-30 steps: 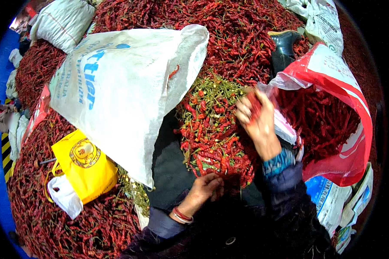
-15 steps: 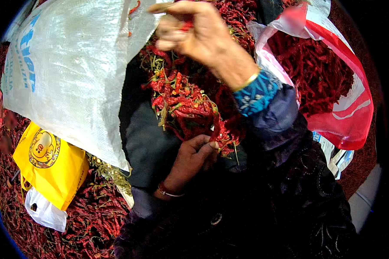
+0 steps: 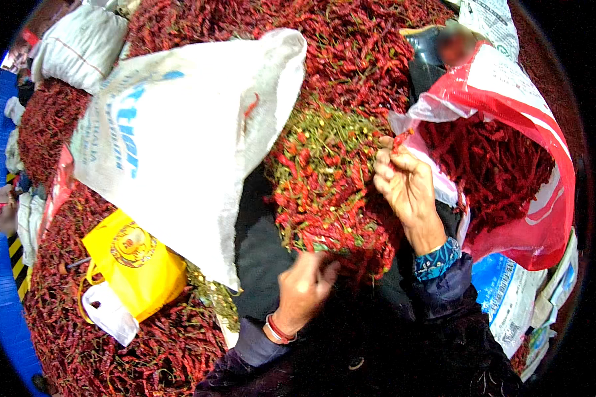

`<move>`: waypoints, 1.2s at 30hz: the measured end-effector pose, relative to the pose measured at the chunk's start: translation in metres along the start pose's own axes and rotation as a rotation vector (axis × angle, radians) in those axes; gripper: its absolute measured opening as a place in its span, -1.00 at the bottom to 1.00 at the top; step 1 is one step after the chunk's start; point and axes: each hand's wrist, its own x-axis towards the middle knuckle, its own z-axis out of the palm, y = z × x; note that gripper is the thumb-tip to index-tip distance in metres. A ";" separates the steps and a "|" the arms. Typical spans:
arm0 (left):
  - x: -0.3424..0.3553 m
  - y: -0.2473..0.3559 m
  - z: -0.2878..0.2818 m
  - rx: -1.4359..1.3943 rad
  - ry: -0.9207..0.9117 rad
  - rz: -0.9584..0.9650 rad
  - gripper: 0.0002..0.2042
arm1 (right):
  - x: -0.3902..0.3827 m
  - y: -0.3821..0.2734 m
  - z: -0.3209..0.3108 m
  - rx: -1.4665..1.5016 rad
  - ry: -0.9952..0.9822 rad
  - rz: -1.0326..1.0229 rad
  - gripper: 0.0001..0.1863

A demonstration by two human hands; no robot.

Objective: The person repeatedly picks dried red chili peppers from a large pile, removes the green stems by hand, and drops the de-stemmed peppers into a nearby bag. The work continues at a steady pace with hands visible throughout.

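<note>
My right hand (image 3: pixel 407 192) is closed with a red dried chili (image 3: pixel 400 141) between thumb and fingers, beside the mouth of a red-and-white sack (image 3: pixel 549 165) full of dark chilies (image 3: pixel 483 172). Lower down, my left hand (image 3: pixel 304 284) has its fingers curled into the near edge of a loose pile of red chilies and green stems (image 3: pixel 321 172); what it grips is hidden and slightly blurred. A large white woven sack (image 3: pixel 172 152) lies left of this pile, over dark cloth (image 3: pixel 255 238).
Heaps of chilies (image 3: pixel 112 337) surround me, with a yellow bag (image 3: pixel 162 278), a white plastic bag (image 3: pixel 116 317), a tied sack (image 3: pixel 79 46), a dark boot (image 3: pixel 424 46) and paper packaging (image 3: pixel 506 304). At the far left a person (image 3: pixel 3 208) is beside blue sheeting (image 3: pixel 0 119).
My right hand swung up and left toward the white sack half a second ago and is now back right by the red sack. My left hand remains at the pile's near edge.
</note>
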 end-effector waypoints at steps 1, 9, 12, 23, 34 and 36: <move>0.016 0.002 -0.017 0.125 0.198 0.137 -0.64 | 0.022 0.010 -0.005 0.123 -0.053 -0.043 -0.70; 0.143 -0.024 -0.097 0.747 0.453 0.163 -0.32 | 0.097 0.107 0.097 -1.026 -0.254 -0.274 -0.65; 0.131 -0.035 -0.157 0.797 0.490 0.277 -0.48 | 0.070 0.119 0.089 -0.748 -0.188 -0.123 -0.61; 0.128 0.025 -0.250 0.207 0.686 0.177 -0.59 | 0.091 0.149 0.084 -0.513 -0.101 0.397 -0.56; 0.084 0.010 -0.311 0.205 0.963 0.072 -0.63 | 0.048 0.162 0.017 -0.710 -0.050 0.193 -0.67; 0.083 0.020 -0.275 0.305 0.901 0.070 -0.65 | 0.050 0.163 0.018 -0.747 -0.095 0.187 -0.70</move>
